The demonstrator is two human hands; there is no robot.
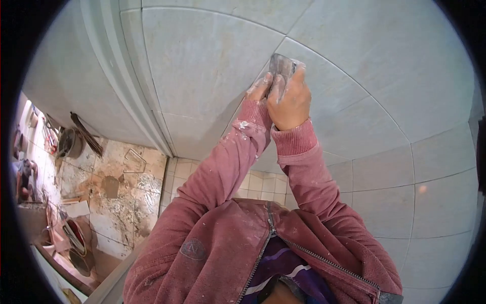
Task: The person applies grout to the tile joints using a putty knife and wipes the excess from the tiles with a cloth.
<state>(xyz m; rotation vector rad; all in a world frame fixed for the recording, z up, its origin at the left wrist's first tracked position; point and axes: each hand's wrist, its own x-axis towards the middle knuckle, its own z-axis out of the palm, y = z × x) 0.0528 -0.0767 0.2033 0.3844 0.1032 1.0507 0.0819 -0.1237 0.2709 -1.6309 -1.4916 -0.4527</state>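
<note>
A flat grey metal scraper (282,66) lies against the pale tiled wall (202,61), at a joint between tiles. My right hand (292,99) is closed round its right side, with whitish powder on the fingers. Close beside it, my left hand (258,88) has its dusty fingers at the scraper's lower left edge, gripping it too. The lower part of the scraper is hidden by my fingers. Both sleeves are dark pink and marked with white smears.
Left of the wall stands a pale door frame (114,66). Beyond it, a dirty tiled floor (114,213) holds a bucket (70,143), a brush-like bundle (87,135), a bent metal piece (135,161) and scattered items. Small floor tiles (255,185) show beneath my arms.
</note>
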